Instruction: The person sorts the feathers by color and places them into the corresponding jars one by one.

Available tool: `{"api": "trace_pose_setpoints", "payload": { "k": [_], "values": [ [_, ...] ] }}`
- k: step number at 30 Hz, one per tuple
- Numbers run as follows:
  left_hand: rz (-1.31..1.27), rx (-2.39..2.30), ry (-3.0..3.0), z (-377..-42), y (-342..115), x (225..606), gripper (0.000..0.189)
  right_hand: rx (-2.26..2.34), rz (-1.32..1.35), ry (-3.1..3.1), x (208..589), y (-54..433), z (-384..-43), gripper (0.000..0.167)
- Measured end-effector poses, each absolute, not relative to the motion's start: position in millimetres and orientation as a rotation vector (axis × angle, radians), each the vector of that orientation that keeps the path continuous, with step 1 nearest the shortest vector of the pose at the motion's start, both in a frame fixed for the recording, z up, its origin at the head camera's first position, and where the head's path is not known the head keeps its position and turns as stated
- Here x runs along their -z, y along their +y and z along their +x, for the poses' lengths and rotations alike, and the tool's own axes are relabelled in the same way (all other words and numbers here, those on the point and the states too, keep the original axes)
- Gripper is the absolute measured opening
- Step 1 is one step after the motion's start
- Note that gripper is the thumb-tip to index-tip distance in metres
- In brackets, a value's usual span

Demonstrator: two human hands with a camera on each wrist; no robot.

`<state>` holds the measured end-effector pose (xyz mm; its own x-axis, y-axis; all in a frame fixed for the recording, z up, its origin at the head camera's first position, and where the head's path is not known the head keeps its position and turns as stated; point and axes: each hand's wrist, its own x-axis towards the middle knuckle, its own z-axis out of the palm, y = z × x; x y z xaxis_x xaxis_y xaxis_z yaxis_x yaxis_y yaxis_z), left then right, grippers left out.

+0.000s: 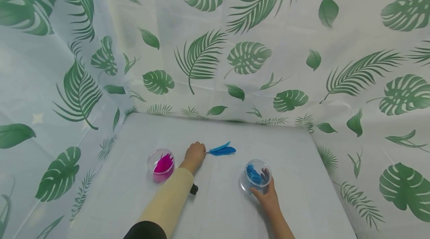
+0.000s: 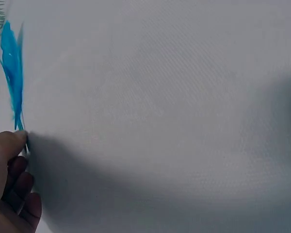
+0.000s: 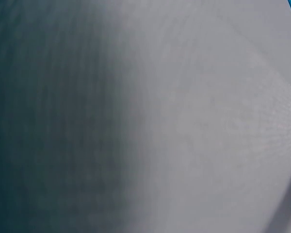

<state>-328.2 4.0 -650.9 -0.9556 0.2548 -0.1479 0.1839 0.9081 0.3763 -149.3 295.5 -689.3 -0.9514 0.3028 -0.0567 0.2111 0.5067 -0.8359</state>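
My left hand [image 1: 195, 154] pinches the quill ends of a couple of blue feathers [image 1: 222, 151] above the middle of the white table. In the left wrist view the blue feathers [image 2: 12, 73] point upward from between thumb and fingers of the left hand [image 2: 9, 170]. On the right, a clear round container [image 1: 258, 173] holds more blue, fluffy feathers [image 1: 253, 173]. My right hand [image 1: 268, 196] grips this container from its right side, thumb at the front. The right wrist view shows mostly table surface and a sliver of blue at its top right corner; the hand is out of it.
Left of my left forearm stands another clear container [image 1: 149, 162] with bright pink feathers [image 1: 164, 163] in it. The white table [image 1: 215, 209] ends at the back and sides against leaf-patterned sheeting [image 1: 208, 93]. A small black object [image 1: 193, 189] sits at the left sleeve.
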Motion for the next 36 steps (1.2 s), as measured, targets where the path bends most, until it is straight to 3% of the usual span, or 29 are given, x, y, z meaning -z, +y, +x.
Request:
{"api": "trace_pose_setpoints", "payload": {
  "k": [14, 24, 36],
  "values": [
    [0.426, -0.503, 2.813, -331.4, 2.8, 654.4, 0.014, -1.450, -0.488, -2.655, 688.3, 295.1, -149.8, 0.113],
    [0.483, -0.832, 2.851, -334.1, -7.6, 650.2, 0.009, -1.456, -0.500, -2.682, 683.9, 294.3, -150.3, 0.114],
    [0.457, -1.217, 2.783, -347.3, -4.2, 617.8, 0.017, -1.444, -0.455, -2.669, 685.3, 293.8, -150.0, 0.111]
  ]
}}
